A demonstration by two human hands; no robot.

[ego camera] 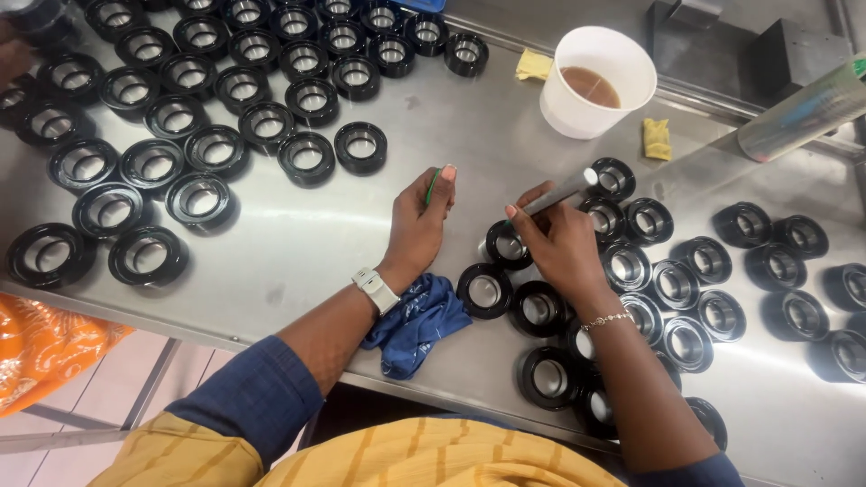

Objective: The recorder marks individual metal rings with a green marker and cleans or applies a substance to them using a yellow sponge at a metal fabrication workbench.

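The right hand [561, 242] pinches a slim grey marker [561, 192] like a pen, thumb and forefinger clamped on the lower barrel, its tip down at a black ring [507, 243] that lies flat on the steel desk [298, 239]. That ring is the landmark here: it sits at the near-left edge of the right-hand cluster of like rings [686, 289], touching or nearly touching its neighbours just right of it and toward the person. The left hand [419, 221], just left of that ring, rests on its edge on the desk with its fingers curled shut on a thin green strip [433, 185], whose make I cannot tell. A crumpled blue cloth [417, 320] lies near the ring, on the person's side of it, under the left wrist. Far beyond and right of the ring stands a white cup [597, 81] of brown liquid, and well left of it a second spread of rings [180, 117]. The ring looks to be a rigid, glossy black part with a bright metal-looking bore; I judge it stiff, fairly light, unlikely to deform, but smooth enough to skate on the polished steel under the pen's push. The sound hold would be across the outer wall with thumb and two fingers, or a fingertip pressed on the top rim, clear of the inner bore.
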